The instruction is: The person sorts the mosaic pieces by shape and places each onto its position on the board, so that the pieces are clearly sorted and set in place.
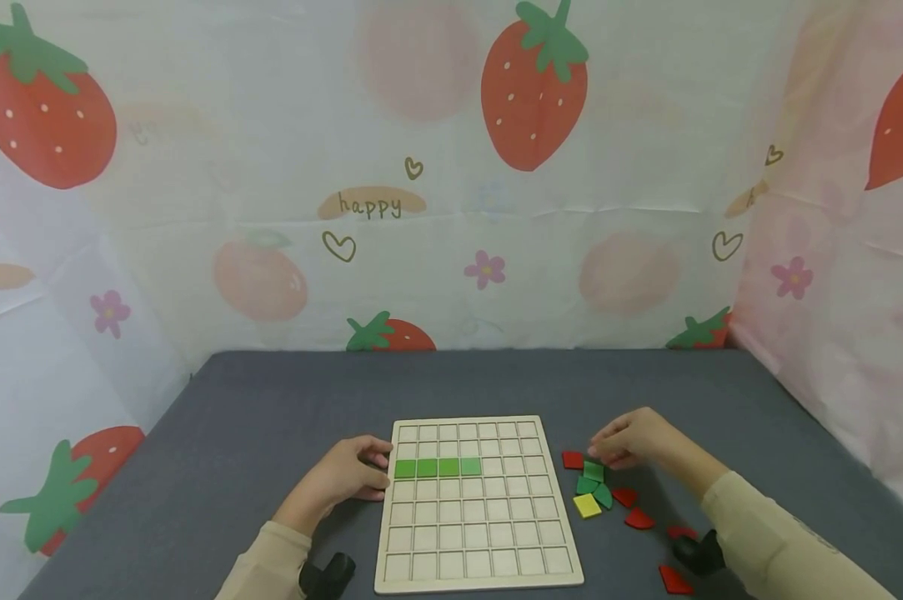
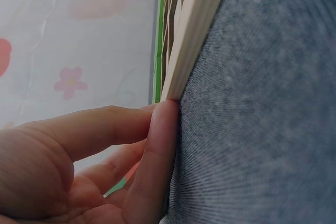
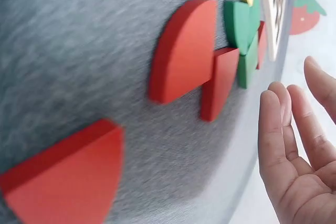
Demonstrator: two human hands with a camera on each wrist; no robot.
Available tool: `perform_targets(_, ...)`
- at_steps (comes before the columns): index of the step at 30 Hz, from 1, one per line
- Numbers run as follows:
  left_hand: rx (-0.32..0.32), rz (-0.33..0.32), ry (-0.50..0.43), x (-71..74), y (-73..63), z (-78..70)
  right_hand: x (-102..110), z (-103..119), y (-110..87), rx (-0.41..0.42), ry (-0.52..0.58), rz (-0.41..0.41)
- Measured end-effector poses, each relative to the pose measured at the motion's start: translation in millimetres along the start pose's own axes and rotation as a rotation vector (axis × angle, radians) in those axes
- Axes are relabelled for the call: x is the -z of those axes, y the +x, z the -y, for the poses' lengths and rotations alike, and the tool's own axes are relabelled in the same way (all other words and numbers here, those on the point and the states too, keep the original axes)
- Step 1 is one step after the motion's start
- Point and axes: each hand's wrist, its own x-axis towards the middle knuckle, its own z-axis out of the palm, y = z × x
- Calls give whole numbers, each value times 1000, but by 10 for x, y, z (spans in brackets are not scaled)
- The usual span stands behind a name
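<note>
A pale wooden grid board [image 1: 489,504] lies on the dark cloth, with several green square tiles [image 1: 427,468] side by side in its third row. My left hand [image 1: 353,468] holds the board's left edge; in the left wrist view its fingertips [image 2: 164,116] meet at the board's side. Over the loose pieces to the right of the board is my right hand [image 1: 631,437], its fingers bent slightly and thumb apart in the right wrist view. Nothing shows between them. Close below lie a red square [image 1: 573,460], green pieces [image 1: 594,471] and a yellow square [image 1: 587,506].
Red quarter-round pieces [image 1: 639,519] trail toward the near right, with another red piece [image 1: 674,579] near the front. Black wrist mounts [image 1: 699,552] sit at both forearms. A strawberry-print curtain [image 1: 451,275] stands behind the table [image 1: 286,392] and at both sides.
</note>
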Motion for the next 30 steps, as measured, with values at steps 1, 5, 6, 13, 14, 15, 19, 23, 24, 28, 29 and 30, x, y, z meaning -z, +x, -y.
perform_targets(1, 0, 0, 0, 0, 1, 2, 6, -17, 1, -1, -8, 2)
perform_targets(5, 3, -1, -5, 2, -5, 0, 27, -74, 2, 2, -20, 12)
perform_targets(6, 3, 0, -6, 2, -5, 0, 32, -88, 4, 6, -22, 18)
perform_targets(13, -4, 5, 2, 7, -5, 6, 35, -163, 30, -20, -33, 22)
perform_targets(14, -4, 5, 5, 7, -3, 11, 34, -169, 34, -25, -34, 21)
perform_targets(15, -6, 6, 6, 5, -1, 14, 34, -175, 37, -30, -35, 19)
perform_targets(19, -6, 9, 9, 3, 8, 27, 27, -185, 40, -44, -39, 19)
perform_targets(23, -3, 11, 6, 9, -2, 14, 13, -180, 33, -43, -46, 22)
perform_targets(24, -3, 12, 6, 11, -5, 9, 9, -180, 34, -40, -47, 22)
perform_targets(28, -3, 19, 3, 16, -17, -7, -12, -185, 38, -41, -57, 11)
perform_targets(29, -2, 20, 2, 16, -20, -9, -18, -187, 39, -42, -61, 4)
perform_targets(30, -2, 21, 2, 16, -21, -10, -25, -188, 38, -41, -68, -2)
